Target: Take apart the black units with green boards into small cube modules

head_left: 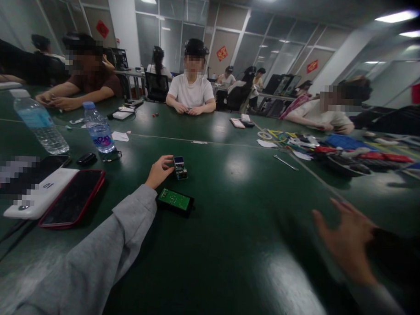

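My left hand (160, 171), in a grey sleeve, reaches forward over the table with its fingers and thumb at the left edge of a small circuit board (181, 169). The board carries a dark square screen at its top end and raised parts below. Just nearer to me lies a black case (191, 210) with a green circuit board (174, 199) in it. Off to the right, my right hand (347, 236) is above the table, blurred by motion, its fingers spread and holding nothing.
At left are two water bottles (98, 128), a red-edged phone (74, 198), a white device (45, 191) and a small black case (87, 159). A wrench (286, 163) lies right of centre, near piled cables and tools (344, 155). People sit around the green table (227, 250).
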Action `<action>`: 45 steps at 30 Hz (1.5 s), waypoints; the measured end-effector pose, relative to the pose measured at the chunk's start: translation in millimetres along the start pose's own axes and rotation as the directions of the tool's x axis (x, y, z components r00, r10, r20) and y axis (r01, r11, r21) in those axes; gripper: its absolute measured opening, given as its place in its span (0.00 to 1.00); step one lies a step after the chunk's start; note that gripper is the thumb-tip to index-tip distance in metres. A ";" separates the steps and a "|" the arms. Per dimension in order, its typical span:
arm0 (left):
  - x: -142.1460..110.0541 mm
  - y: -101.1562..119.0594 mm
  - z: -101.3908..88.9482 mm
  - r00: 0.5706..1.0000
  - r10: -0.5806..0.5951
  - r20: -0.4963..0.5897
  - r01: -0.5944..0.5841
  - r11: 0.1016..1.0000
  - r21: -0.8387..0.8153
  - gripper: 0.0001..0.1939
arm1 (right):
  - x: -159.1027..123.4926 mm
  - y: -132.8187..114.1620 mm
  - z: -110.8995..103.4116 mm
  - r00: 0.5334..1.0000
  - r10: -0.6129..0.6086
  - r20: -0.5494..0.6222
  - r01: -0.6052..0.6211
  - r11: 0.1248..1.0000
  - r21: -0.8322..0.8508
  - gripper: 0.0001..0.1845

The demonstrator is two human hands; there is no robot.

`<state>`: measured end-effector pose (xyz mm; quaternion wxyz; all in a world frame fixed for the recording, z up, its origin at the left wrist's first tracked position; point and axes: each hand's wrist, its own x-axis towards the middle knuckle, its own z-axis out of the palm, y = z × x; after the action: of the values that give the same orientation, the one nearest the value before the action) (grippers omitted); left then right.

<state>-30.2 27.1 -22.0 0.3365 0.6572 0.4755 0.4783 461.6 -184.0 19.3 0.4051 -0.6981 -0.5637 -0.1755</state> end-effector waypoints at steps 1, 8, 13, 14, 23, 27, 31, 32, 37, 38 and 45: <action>-0.3 0.8 -0.2 1.000 0.004 0.007 -0.004 1.000 -0.007 0.27 | -2.2 -22.9 15.0 0.997 -0.066 0.037 0.066 0.998 0.011 0.33; -3.1 5.9 -0.5 0.998 0.032 0.058 -0.031 0.999 -0.009 0.25 | -29.0 -224.4 141.4 0.848 -0.433 0.306 0.240 0.828 0.507 0.21; -3.1 5.3 0.9 0.996 0.061 0.072 -0.060 0.998 -0.017 0.21 | -19.3 -268.1 182.2 0.792 -0.537 0.291 0.309 0.763 0.568 0.20; -3.1 5.3 1.1 0.995 0.066 0.077 -0.065 0.998 -0.018 0.21 | -17.1 -268.0 186.0 0.784 -0.544 0.298 0.312 0.761 0.569 0.21; -3.1 9.4 1.0 0.993 0.091 0.071 -0.091 0.996 -0.006 0.18 | -15.5 -263.2 184.7 0.855 -0.428 0.292 0.162 0.756 0.634 0.21; -2.0 6.9 1.5 0.996 0.084 0.032 -0.083 0.996 -0.029 0.18 | -15.0 -261.2 189.1 0.904 -0.263 0.338 -0.054 0.713 0.699 0.20; -1.4 4.3 1.3 0.997 0.078 0.022 -0.077 0.997 -0.019 0.17 | -13.2 -255.9 197.8 0.899 -0.106 0.426 -0.254 0.664 0.703 0.18; -1.4 3.9 1.1 0.997 0.077 0.022 -0.077 0.997 -0.013 0.17 | -12.7 -254.7 199.7 0.897 -0.082 0.435 -0.279 0.659 0.699 0.18; -1.3 3.2 0.8 0.997 0.077 0.023 -0.077 0.997 -0.010 0.17 | -11.7 -251.2 202.7 0.897 -0.046 0.439 -0.309 0.643 0.701 0.17; -1.3 3.1 0.9 0.997 0.076 0.024 -0.076 0.997 -0.012 0.17 | -11.7 -251.0 202.0 0.899 -0.046 0.435 -0.305 0.648 0.698 0.18; -0.2 -1.0 1.5 0.996 0.081 0.027 -0.081 0.996 -0.026 0.18 | -11.9 -254.3 193.1 0.927 -0.178 0.330 -0.082 0.764 0.640 0.22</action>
<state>-29.1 27.2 -23.4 0.3317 0.6782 0.4377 0.4883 180.9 -35.1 -13.4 0.5004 -0.5219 -0.6736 0.1532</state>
